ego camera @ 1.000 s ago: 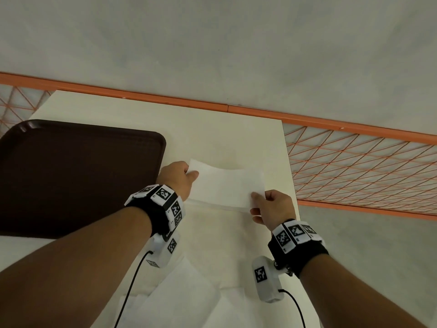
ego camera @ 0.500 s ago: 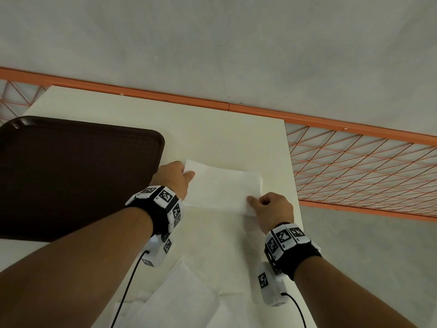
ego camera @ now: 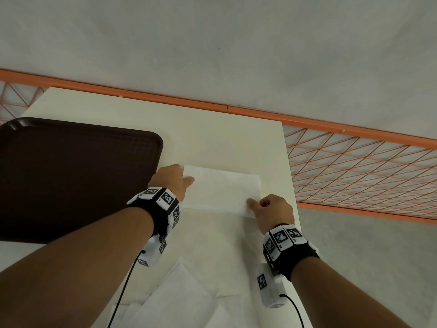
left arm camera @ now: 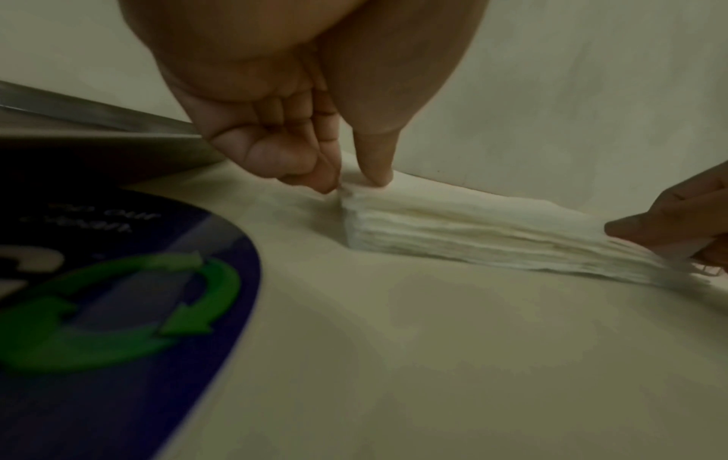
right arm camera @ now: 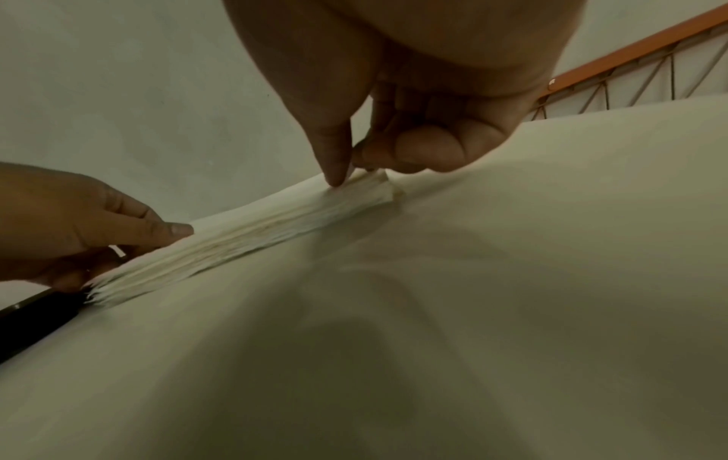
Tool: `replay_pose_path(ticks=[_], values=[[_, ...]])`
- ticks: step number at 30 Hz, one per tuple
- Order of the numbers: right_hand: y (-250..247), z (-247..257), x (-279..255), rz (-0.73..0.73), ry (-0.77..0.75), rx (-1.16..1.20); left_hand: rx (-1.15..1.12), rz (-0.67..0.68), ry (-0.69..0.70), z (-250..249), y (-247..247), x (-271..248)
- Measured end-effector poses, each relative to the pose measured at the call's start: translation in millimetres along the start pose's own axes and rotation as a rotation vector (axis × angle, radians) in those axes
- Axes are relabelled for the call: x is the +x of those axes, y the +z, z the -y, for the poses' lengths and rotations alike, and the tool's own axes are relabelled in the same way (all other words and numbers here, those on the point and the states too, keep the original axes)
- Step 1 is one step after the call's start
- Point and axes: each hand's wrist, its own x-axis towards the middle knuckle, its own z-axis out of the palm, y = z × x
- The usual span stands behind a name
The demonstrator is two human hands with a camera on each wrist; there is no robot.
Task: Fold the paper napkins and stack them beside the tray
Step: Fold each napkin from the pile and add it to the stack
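Observation:
A stack of folded white napkins lies on the cream table, just right of the dark brown tray. My left hand pinches the top folded napkin at its left end, thumb on top, seen close in the left wrist view. My right hand pinches the near right corner of the same napkin. The top napkin lies flat on the stack. The stack shows several layers.
Loose unfolded napkins lie at the table's near edge between my forearms. An orange rail and wire grid run past the table's right edge. A blue sticker with green arrows lies on the table near the tray.
Both hands lowered the folded napkin, which hung slightly above the stack a second ago, flat onto it. Both hands keep their hold on its corners.

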Motion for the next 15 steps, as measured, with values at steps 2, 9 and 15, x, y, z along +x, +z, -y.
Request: replay_pose_path(ticks=[2, 9, 15], values=[[-1.4, -1.1, -1.1, -0.002, 0.01, 0.006, 0.014, 0.006, 0.009, -1.3, -0.4, 0.4], [-8.5, -6.3, -20.3, -0.027, 0.018, 0.07, 0.03, -0.025, 0.021, 1.3, -5.2, -11.1], [-3.9, -28.5, -73.9, 0.07, -0.174, 0.056, -0.043, 0.082, 0.385, 11.7, -2.6, -61.0]])
